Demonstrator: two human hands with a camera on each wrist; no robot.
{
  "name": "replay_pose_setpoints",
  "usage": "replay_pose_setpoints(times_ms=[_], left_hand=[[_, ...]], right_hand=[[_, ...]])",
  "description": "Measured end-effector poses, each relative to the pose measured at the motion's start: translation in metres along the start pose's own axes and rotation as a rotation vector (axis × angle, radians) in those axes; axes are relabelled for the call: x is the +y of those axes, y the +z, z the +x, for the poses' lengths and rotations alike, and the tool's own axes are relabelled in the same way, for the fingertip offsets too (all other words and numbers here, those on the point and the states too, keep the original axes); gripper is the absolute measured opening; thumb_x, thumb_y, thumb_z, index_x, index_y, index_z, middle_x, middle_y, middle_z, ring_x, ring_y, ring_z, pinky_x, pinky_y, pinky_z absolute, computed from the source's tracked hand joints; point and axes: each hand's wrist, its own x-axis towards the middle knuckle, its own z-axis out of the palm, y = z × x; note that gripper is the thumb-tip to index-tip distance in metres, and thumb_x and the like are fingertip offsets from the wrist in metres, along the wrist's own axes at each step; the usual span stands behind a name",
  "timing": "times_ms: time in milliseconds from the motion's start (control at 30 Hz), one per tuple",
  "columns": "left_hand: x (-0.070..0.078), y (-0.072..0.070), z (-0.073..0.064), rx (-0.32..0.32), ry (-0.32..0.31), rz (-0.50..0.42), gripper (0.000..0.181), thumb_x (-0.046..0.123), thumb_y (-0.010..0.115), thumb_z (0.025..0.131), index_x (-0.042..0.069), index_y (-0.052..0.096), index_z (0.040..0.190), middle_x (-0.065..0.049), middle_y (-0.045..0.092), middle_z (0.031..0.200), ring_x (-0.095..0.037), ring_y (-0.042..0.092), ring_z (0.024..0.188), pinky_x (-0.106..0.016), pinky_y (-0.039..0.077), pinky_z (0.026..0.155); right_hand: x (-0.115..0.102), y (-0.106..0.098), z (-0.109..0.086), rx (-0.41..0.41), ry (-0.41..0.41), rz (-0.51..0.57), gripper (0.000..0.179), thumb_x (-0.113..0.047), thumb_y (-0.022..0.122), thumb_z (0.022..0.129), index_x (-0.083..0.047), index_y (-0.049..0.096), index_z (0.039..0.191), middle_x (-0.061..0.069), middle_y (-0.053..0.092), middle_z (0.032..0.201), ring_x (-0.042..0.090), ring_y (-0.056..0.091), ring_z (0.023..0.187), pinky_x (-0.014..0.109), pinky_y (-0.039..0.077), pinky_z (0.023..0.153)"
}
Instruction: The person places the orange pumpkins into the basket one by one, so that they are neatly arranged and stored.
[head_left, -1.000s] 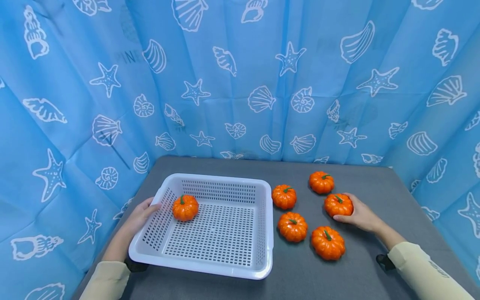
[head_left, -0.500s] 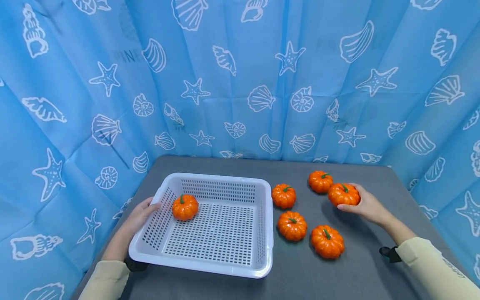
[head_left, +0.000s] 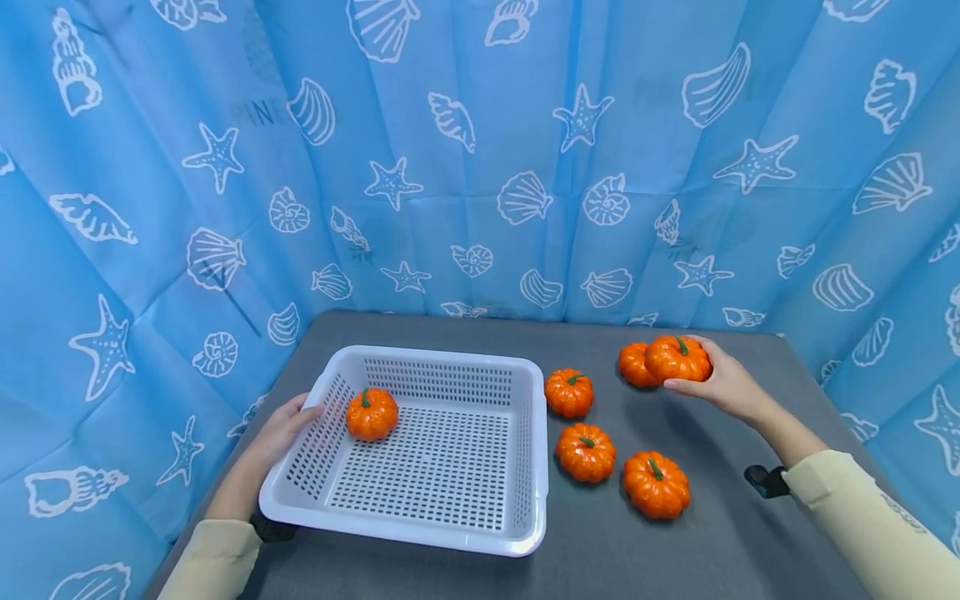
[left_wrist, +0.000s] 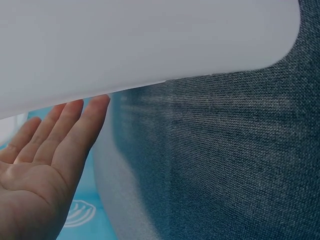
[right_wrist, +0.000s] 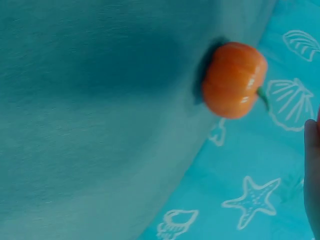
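Note:
My right hand (head_left: pixel 731 385) holds a small orange pumpkin (head_left: pixel 677 359) with a green stem, raised above the grey table. In the head view it overlaps another pumpkin (head_left: pixel 634 365) behind it. At the far left, my left hand (head_left: pixel 281 429) grips the rim of a white perforated plastic basket (head_left: pixel 405 540), thumb over the edge. The left wrist view shows that hand's fingers (left_wrist: pixel 82 127) stretched up against the basket's side. One pumpkin (head_left: pixel 372 414) sits inside the basket, near its left wall. The right wrist view catches a pumpkin (right_wrist: pixel 234 80) on the table and only a finger's edge.
Between basket and right arm, three more pumpkins lie on the grey table (head_left: pixel 720 533): one at the back (head_left: pixel 568 393), one in the middle (head_left: pixel 585 453) and one nearer the front (head_left: pixel 656 485). A blue curtain (head_left: pixel 480 167) with white seashells hangs behind.
My right hand has lifted its pumpkin off the table and moved it up and back, so it now partly covers the rear one. The left hand and basket have stayed put.

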Motion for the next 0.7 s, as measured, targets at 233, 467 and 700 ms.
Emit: replay_pose_setpoints(times_ms=[233, 467, 700], left_hand=[[0.001, -0.004, 0.000, 0.016, -0.025, -0.018, 0.065, 0.047, 0.047, 0.096, 0.019, 0.021, 0.148, -0.027, 0.048, 0.135, -0.037, 0.067, 0.097, -0.053, 0.056, 0.073], [0.001, -0.003, 0.000, 0.024, -0.033, -0.030, 0.065, 0.047, 0.047, 0.096, 0.018, 0.022, 0.148, -0.027, 0.047, 0.136, -0.036, 0.066, 0.099, -0.053, 0.056, 0.075], [-0.002, 0.001, 0.002, 0.023, -0.032, -0.039, 0.065, 0.047, 0.049, 0.095, 0.018, 0.023, 0.147, -0.026, 0.048, 0.135, -0.036, 0.066, 0.098, -0.053, 0.056, 0.075]], right_hand=[[-0.030, 0.008, 0.026, -0.014, -0.008, 0.059, 0.086, -0.038, 0.067, 0.087, -0.002, 0.018, 0.147, 0.024, 0.041, 0.135, 0.036, 0.048, 0.112, 0.048, 0.049, 0.089], [-0.066, 0.026, 0.047, -0.033, -0.061, 0.116, 0.086, -0.037, 0.070, 0.085, -0.005, 0.020, 0.147, 0.022, 0.041, 0.134, 0.034, 0.049, 0.110, 0.047, 0.049, 0.089], [-0.097, 0.042, 0.063, -0.069, -0.119, 0.160, 0.087, -0.036, 0.073, 0.082, -0.008, 0.022, 0.147, 0.019, 0.042, 0.136, 0.033, 0.049, 0.112, 0.049, 0.048, 0.092]])
